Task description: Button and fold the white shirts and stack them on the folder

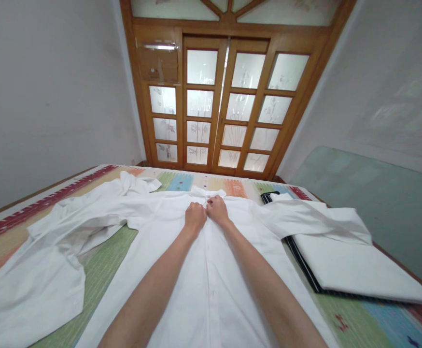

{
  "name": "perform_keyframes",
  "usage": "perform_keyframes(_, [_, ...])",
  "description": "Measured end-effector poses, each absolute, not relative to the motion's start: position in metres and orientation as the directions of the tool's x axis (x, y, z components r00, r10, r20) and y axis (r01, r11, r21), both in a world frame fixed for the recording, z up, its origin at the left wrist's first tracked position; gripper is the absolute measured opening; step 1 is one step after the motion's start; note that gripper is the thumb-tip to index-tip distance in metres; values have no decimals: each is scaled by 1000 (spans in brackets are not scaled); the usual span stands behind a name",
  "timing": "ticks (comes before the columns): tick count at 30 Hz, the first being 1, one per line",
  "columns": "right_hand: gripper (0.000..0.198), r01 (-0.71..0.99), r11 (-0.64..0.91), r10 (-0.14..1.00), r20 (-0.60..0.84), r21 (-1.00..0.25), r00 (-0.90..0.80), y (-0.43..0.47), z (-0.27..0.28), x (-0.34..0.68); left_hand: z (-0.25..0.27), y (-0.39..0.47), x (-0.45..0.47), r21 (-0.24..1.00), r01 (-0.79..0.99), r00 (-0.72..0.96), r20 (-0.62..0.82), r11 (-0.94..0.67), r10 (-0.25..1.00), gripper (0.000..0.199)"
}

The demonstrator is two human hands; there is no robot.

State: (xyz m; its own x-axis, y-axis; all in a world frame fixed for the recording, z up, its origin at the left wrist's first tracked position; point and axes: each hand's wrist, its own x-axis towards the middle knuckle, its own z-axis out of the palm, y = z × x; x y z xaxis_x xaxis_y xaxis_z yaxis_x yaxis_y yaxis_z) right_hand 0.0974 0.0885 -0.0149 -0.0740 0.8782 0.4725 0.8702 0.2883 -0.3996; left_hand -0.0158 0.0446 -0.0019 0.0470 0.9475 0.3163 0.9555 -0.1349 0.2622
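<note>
A white button-up shirt (182,290) lies spread out in front of me, its collar (214,192) at the far end and its front placket running down the middle. Just below the collar, both hands meet at the top of the placket. My left hand (195,216) is closed, pinching the shirt's edge. Close beside it, my right hand (217,209) is closed on the placket too. Whether a button sits between the fingers is too small to make out. One sleeve stretches to the left, the other to the right.
Another crumpled white garment (51,280) lies at the left. On the right, the shirt's sleeve rests over a folded white cloth (356,266) with black items under it. Below everything is a colourful patterned bedspread (113,261). A pale green headboard-like panel (370,193) stands right; wooden glazed doors (229,96) are behind.
</note>
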Motion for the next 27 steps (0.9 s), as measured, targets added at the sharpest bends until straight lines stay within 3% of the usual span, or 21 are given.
perform_keyframes(3, [14, 878, 270, 877, 477, -395, -54, 88, -20, 93, -5, 46, -16, 235, 955, 96, 339, -183, 936, 33])
perform_keyframes(6, [21, 889, 231, 883, 468, -396, -21, 89, -18, 93, -6, 46, -16, 211, 951, 134, 374, -225, 918, 35])
perform_keyframes(15, [9, 911, 149, 885, 463, -383, 50, 85, -13, 89, -5, 48, -20, 305, 922, 114, 371, -237, 922, 27])
perform_keyframes(22, [12, 858, 183, 849, 517, -480, 108, 85, -16, 92, -10, 55, -20, 198, 924, 250, 337, -328, 908, 36])
perform_keyframes(27, [7, 797, 140, 769, 571, -588, 286, 89, -17, 96, -8, 64, -22, 265, 905, 224, 366, -332, 903, 39])
